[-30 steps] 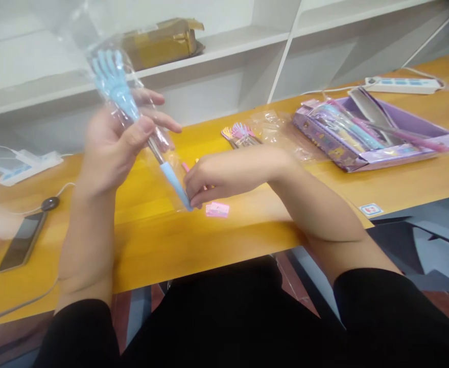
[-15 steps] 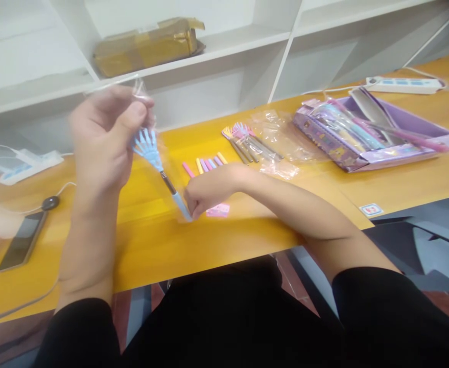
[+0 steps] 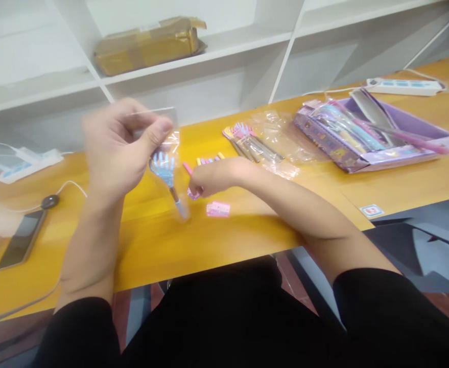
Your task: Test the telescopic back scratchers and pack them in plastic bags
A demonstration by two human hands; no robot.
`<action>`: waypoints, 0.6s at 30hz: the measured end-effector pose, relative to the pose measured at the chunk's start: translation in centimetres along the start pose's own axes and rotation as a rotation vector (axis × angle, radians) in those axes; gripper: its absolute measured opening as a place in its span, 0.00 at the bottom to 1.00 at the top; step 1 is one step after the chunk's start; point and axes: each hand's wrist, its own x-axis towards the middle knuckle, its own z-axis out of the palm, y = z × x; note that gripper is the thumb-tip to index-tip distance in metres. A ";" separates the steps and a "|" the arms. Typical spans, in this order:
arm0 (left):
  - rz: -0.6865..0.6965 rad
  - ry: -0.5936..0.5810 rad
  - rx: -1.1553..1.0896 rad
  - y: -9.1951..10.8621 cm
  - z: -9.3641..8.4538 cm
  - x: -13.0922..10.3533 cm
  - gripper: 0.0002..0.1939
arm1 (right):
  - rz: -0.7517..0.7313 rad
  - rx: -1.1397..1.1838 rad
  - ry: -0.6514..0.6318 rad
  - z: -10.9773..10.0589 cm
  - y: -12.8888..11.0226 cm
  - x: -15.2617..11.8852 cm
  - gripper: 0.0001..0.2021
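Head view: the white shelf unit [image 3: 224,94] stands behind everything, and in front of it runs the yellow desk [image 3: 216,245], carrying our small pieces within easy reach. To our right lies the purple box [image 3: 324,143]; its low walls presumably serve to gather the plastic-wrapped sticks, though a long pink one lies over its front rim. Crumpled clear wrappers [image 3: 276,125] are spread just beside it.

Our left hand [image 3: 120,148] is raised over the desk, thumb and fingers pinching the upper part of a clear bag [image 3: 175,138]. Gripped up there, the bag hangs down, and we judge that this leaves the blue scratcher [image 3: 163,168] untouched inside, claw uppermost, handle slanting down to the right above the desk.

Our right hand [image 3: 216,176] reaches in low, just beside the bag's lower end and apart from it. Past that wrist, claw-headed metal rods [image 3: 253,140] lie bunched side by side, while coloured handles [image 3: 211,160] sit in a row, likely sorted by kind.

Nearer us is a pink card [image 3: 218,209]. Smallest is a pink-purple piece [image 3: 193,194] beneath our right fingers, which curl downward; blur and overlap mean we cannot tell whether they pinch it or merely touch it.
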 end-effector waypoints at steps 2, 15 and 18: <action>0.007 -0.031 -0.009 -0.1 0.1 -0.3 0.19 | 0.069 -0.024 0.085 -0.6 0.9 -0.1 0.14; -0.020 -0.098 0.006 0.1 0.1 -0.4 0.18 | 0.076 0.040 0.074 0.7 5.1 3.9 0.16; -0.030 -0.105 -0.002 -0.1 0.1 -0.4 0.19 | 0.067 0.041 0.051 0.6 5.0 3.8 0.15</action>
